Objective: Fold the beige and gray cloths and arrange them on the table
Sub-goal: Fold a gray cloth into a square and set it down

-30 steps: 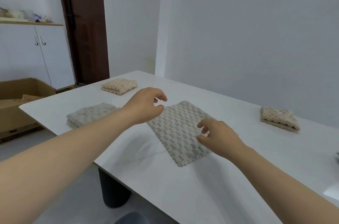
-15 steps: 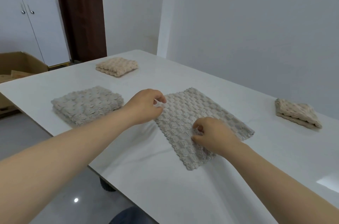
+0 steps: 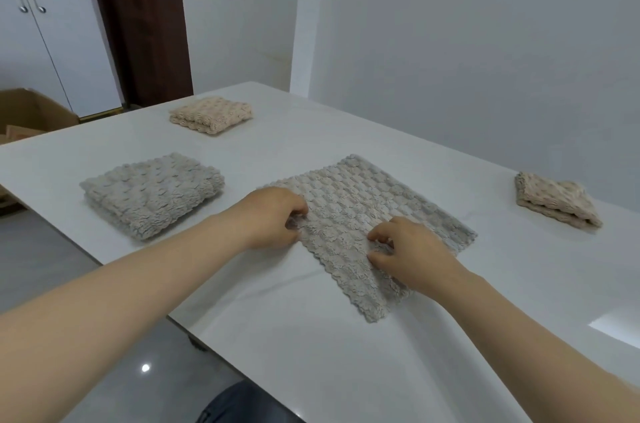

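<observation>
The left hand (image 3: 273, 218) and the right hand (image 3: 408, 249) are held apart along the near-left edge of the spread gray cloth (image 3: 367, 211), and that edge is pinched by both. The left thumb and fingers are curled onto it toward the left corner, where the pile is bunched a little. The right hand's are curled onto it closer to the nearest corner.

The spread gray cloth is laid flat on the white table (image 3: 311, 346), about mid-table and turned corner-on to the person. Three other cloths are seen already folded: the folded gray cloth (image 3: 152, 192) near its left side, the far beige cloth (image 3: 211, 114) beyond that, and the right beige cloth (image 3: 554, 202) well apart toward the wall.

The step in hand is judged to be the first fold of what appears to be the last unfolded cloth, with the grip just being secured. For the next move, the pinched edge would need to be lifted by both hands together, kept taut between them and carried over to the far edge. The corners should be matched before anything is released, since so soft a cloth is likely to sag.
</observation>
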Available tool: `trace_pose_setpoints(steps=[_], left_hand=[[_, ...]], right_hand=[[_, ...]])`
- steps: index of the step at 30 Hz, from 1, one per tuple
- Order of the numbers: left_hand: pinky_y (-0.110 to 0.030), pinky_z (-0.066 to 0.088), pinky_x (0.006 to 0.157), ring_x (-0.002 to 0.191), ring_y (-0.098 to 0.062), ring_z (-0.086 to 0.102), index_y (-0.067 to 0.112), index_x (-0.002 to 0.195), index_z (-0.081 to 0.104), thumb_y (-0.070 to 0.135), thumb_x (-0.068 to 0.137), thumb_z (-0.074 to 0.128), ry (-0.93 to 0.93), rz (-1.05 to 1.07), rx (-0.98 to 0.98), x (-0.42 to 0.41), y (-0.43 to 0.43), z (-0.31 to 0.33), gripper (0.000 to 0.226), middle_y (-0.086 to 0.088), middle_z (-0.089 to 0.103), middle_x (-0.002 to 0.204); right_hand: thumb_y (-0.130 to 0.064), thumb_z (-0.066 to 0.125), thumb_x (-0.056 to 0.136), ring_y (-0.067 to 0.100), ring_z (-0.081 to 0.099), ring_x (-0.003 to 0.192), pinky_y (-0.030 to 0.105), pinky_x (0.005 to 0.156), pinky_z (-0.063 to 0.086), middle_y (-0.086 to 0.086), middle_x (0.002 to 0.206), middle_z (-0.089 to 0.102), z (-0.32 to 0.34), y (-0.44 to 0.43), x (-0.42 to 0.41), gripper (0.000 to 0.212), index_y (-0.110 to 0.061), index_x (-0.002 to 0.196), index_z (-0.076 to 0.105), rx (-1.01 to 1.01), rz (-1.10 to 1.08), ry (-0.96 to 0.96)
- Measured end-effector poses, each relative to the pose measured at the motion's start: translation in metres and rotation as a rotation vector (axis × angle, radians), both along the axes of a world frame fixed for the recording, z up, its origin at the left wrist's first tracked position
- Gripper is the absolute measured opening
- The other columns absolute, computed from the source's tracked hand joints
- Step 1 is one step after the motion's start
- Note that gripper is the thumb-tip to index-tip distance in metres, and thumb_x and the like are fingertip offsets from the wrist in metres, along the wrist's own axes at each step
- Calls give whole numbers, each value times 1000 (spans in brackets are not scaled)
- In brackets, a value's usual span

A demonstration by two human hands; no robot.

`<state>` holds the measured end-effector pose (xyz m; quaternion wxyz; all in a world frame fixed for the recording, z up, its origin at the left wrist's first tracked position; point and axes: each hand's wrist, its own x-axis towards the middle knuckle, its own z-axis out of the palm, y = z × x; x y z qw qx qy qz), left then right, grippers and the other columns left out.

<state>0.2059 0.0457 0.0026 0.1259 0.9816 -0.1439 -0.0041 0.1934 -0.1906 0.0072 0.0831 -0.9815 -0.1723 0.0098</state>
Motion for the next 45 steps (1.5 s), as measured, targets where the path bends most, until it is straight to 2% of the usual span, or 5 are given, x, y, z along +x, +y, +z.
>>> trace_pose_setpoints(steps=[10, 26, 36, 42, 45], left_hand=[[-35, 48, 83, 95, -21, 57, 17, 104, 63, 33, 84, 58, -122, -55, 81, -52, -26, -6, 26, 0, 60, 100], [-34, 45, 81, 93, -21, 57, 15, 104, 62, 26, 87, 50, -189, -97, 78, -138, -57, -16, 23, -2, 59, 101], [-37, 45, 74, 84, -23, 56, 14, 87, 59, 30, 83, 50, -219, -142, 16, -178, -59, -22, 19, -3, 57, 89], [-32, 44, 85, 97, -17, 53, 20, 104, 62, 55, 72, 20, -167, -107, 31, -194, -60, -24, 64, 3, 55, 102], [-29, 41, 89, 102, -14, 50, 23, 109, 60, 62, 69, 17, -139, -111, 34, -197, -60, -25, 71, 6, 51, 106]], right_hand=[[-29, 55, 91, 14, 53, 112, 31, 92, 46, -7, 121, 55, -2, -35, -41, 32, -30, 122, 60, 30, -28, 3], [-21, 51, 92, 14, 54, 111, 25, 89, 42, -7, 122, 55, -6, -64, -115, 34, -30, 124, 59, 43, -63, -21], [-33, 54, 92, 8, 50, 121, 23, 102, 37, -11, 127, 55, 5, -47, -163, 37, -30, 129, 55, 193, -22, -9], [-42, 60, 84, 7, 50, 114, 23, 97, 39, -13, 118, 56, -1, -24, -185, 42, -32, 124, 58, 186, 107, 29], [-42, 61, 83, 5, 50, 110, 7, 80, 33, -15, 117, 53, -7, -24, -189, 40, -33, 122, 59, 161, 117, 35]])
